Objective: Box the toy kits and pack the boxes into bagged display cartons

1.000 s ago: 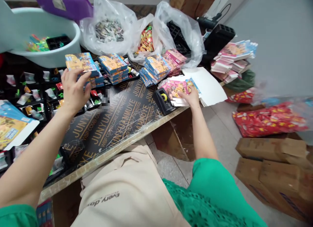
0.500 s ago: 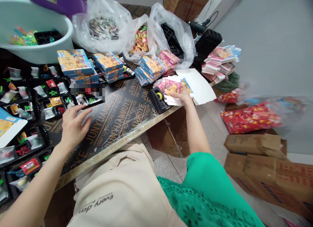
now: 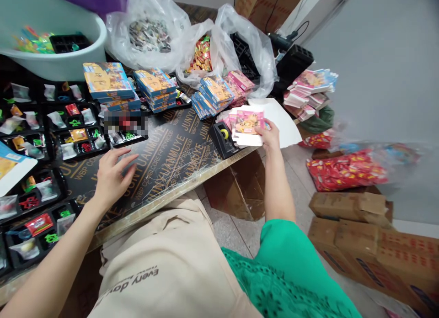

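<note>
My right hand [image 3: 270, 134] pinches the edge of a pink printed flat carton [image 3: 249, 122] with white flaps, thumb on top. The carton is over a pile of similar pink cartons, beside a black tape dispenser [image 3: 222, 139] with a yellow roll. My left hand [image 3: 115, 174] is over the dark printed board, fingers spread and nothing in them. Close beyond its fingertips is a black compartment tray [image 3: 128, 136] with small wrapped items, partly blurred out. A white sheet [image 3: 283, 124] lies right of the carton.
Filled black trays [image 3: 37, 192] cover the table's left. Stacked blue boxes [image 3: 106, 82] and pink boxes [image 3: 242, 80] stand further back. Behind them are a pale tub [image 3: 68, 64] and clear plastic bags [image 3: 178, 30]. Brown cartons [image 3: 356, 245] and a red bag [image 3: 346, 169] are on the right.
My right hand has drawn a pink flat carton from the pile and now shows its printed face. My left hand has shifted slightly right, still spread.
</note>
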`<action>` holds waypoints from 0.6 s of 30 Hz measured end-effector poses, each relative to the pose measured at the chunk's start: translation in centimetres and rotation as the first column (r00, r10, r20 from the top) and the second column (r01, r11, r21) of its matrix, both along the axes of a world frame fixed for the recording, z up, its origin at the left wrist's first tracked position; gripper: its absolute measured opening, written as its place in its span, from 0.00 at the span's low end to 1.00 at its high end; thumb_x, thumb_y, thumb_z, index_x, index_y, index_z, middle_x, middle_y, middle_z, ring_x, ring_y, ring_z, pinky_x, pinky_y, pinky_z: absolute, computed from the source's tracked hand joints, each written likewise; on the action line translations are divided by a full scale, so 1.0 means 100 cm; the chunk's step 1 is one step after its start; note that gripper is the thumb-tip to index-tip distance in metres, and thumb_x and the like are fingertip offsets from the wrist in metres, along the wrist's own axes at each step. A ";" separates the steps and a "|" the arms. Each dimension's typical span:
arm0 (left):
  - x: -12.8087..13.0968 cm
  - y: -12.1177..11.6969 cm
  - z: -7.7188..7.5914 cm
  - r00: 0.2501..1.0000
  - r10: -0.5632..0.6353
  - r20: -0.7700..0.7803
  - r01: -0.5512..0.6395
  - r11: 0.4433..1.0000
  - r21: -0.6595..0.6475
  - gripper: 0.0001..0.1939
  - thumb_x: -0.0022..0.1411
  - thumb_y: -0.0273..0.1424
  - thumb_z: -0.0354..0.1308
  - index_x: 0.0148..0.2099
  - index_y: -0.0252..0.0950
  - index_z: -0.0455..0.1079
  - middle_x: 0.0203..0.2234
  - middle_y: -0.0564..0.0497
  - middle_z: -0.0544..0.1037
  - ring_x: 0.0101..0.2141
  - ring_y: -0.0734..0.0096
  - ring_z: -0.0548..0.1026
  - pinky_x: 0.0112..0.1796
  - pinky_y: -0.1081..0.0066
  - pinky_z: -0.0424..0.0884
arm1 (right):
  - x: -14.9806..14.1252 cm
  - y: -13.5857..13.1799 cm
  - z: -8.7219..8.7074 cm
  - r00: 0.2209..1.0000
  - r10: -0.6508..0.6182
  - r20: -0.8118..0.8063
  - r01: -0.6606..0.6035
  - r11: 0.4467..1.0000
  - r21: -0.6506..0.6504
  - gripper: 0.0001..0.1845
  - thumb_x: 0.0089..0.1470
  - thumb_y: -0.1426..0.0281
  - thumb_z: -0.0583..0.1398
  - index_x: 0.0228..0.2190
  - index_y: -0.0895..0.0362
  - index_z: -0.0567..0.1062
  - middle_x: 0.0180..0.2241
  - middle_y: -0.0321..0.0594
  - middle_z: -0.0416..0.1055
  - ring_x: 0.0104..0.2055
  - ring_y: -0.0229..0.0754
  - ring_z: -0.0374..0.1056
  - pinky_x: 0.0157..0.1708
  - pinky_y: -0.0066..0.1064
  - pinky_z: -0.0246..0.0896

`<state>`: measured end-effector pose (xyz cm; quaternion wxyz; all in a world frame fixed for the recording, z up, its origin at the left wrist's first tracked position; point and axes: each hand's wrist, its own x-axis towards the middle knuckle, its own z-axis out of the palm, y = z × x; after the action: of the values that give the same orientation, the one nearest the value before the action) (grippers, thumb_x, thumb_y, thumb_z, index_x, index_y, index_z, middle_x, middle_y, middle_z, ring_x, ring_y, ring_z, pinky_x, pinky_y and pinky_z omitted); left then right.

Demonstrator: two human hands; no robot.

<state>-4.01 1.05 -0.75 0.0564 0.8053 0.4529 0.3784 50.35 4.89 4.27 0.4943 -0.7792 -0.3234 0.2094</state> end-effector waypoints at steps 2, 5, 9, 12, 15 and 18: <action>-0.004 -0.004 0.000 1.000 0.005 -0.001 -0.005 1.000 -0.003 0.13 0.64 0.30 0.59 0.51 0.47 0.74 0.50 0.45 0.77 0.53 0.51 0.75 0.54 0.46 0.70 | -0.006 -0.012 0.015 0.995 -0.075 0.066 0.063 0.983 0.174 0.40 0.39 0.67 0.66 0.55 0.63 0.66 0.41 0.49 0.76 0.40 0.48 0.74 0.41 0.42 0.71; -0.008 -0.009 -0.001 0.999 0.043 0.026 -0.042 0.998 -0.048 0.12 0.65 0.31 0.58 0.50 0.44 0.75 0.50 0.43 0.77 0.53 0.52 0.75 0.55 0.49 0.69 | -0.035 -0.029 0.026 0.997 -0.047 0.057 0.018 0.897 0.441 0.32 0.38 0.67 0.69 0.47 0.58 0.71 0.36 0.44 0.75 0.35 0.42 0.70 0.41 0.38 0.68; -0.005 -0.011 0.001 0.995 0.081 0.060 -0.074 0.990 -0.117 0.12 0.65 0.32 0.57 0.49 0.43 0.76 0.48 0.43 0.78 0.51 0.55 0.76 0.53 0.52 0.71 | -0.123 -0.023 0.000 0.922 0.372 -0.110 -0.299 0.863 0.407 0.25 0.38 0.66 0.71 0.40 0.53 0.71 0.37 0.39 0.75 0.37 0.40 0.71 0.44 0.37 0.68; -0.002 -0.013 0.004 0.997 0.056 0.060 -0.048 0.992 -0.120 0.12 0.66 0.32 0.56 0.49 0.42 0.77 0.49 0.43 0.78 0.51 0.55 0.76 0.53 0.52 0.71 | -0.188 0.002 -0.039 0.844 0.499 -0.198 -0.438 0.853 0.285 0.25 0.38 0.60 0.69 0.38 0.53 0.67 0.36 0.39 0.75 0.38 0.44 0.71 0.42 0.39 0.69; -0.006 -0.016 0.008 0.994 0.076 0.073 -0.066 0.988 -0.137 0.12 0.66 0.32 0.57 0.48 0.42 0.77 0.49 0.43 0.78 0.52 0.55 0.75 0.54 0.51 0.71 | -0.214 0.025 -0.065 0.900 0.436 -0.020 -0.433 0.898 0.075 0.19 0.43 0.63 0.64 0.37 0.53 0.65 0.37 0.42 0.74 0.41 0.47 0.70 0.47 0.43 0.67; -0.014 -0.020 0.011 0.978 0.156 0.136 -0.126 0.971 -0.205 0.11 0.65 0.35 0.57 0.47 0.41 0.78 0.48 0.44 0.79 0.51 0.57 0.76 0.54 0.52 0.71 | -0.211 0.028 -0.065 0.880 0.362 0.308 -0.386 0.922 0.017 0.15 0.45 0.65 0.63 0.35 0.53 0.66 0.41 0.46 0.72 0.49 0.51 0.68 0.55 0.46 0.61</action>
<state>-5.38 -0.97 0.33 0.1422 0.7306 0.5383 0.3953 29.25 7.74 -2.19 0.4200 -0.7046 -0.5467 0.1680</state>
